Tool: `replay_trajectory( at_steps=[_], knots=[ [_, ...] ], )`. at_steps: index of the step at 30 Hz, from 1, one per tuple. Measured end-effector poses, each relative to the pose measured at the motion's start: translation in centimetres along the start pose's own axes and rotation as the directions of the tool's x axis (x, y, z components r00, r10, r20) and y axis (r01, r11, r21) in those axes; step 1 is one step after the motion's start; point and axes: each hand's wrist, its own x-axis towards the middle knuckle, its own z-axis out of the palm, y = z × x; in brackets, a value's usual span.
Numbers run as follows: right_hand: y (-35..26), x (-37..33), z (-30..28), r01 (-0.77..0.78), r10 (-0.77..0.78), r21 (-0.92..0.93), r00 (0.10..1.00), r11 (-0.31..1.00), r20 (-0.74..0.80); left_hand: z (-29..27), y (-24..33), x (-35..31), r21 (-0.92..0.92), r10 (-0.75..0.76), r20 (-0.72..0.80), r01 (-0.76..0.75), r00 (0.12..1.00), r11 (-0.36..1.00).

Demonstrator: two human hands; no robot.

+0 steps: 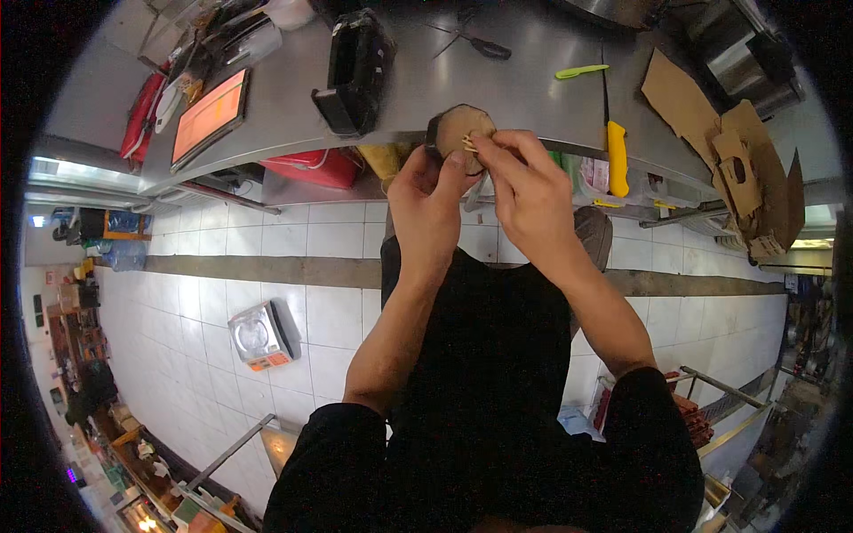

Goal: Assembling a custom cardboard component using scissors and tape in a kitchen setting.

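My left hand [420,202] grips a round, many-sided piece [462,123] at the front edge of the metal table. Its face is tan and flat, and its side is dark. The left thumb lies along the lower rim, while the other fingers are mostly hidden behind it. Against that tan face, my right hand [535,185] pinches a small pale-yellow bit [468,142] between thumb and forefinger. The bit is too small to name. Both hands are close together, in front of my body.
On the metal table [533,98] lie a tablet [209,117], a black device [355,75], a dark-handled tool [489,49], a green pen-like tool [582,71] and torn cardboard [684,98]. A yellow handle [617,160] sticks out over the front edge. A box [259,336] sits on the tiled floor.
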Motion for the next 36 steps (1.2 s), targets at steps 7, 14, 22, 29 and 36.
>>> replay_trajectory(
  at_steps=[7, 14, 22, 29, 36],
  knots=[
    [-0.3, 0.5, -0.2, 0.006, -0.001, 0.058, 0.995, 0.998, -0.097, 0.4, 0.4, -0.3, 0.021, 0.022, -0.010, -0.022, 1.000, 1.000],
    [-1.7, 2.1, -1.9, -0.199, 0.204, 0.153, 0.979, 0.968, -0.016, 0.2, 0.2, -0.8, 0.188, 0.097, 0.011, -0.097, 0.995, 0.977],
    [-2.3, 2.4, -2.0, -0.451, 0.448, 0.391, 0.888, 0.803, 0.104, 0.0, -0.4, -1.4, 0.389, 0.296, -0.020, -0.265, 0.955, 0.882],
    [-2.4, 1.7, -0.7, -0.660, 0.652, 0.556, 0.714, 0.506, 0.254, 0.2, -1.4, -1.3, 0.531, 0.480, -0.013, -0.401, 0.877, 0.746],
    [-1.4, 0.8, -1.5, 0.065, -0.063, -0.032, 0.997, 0.997, 0.048, -0.4, 1.0, -2.1, 0.471, 0.227, -0.017, -0.193, 0.974, 0.861]
  ],
)
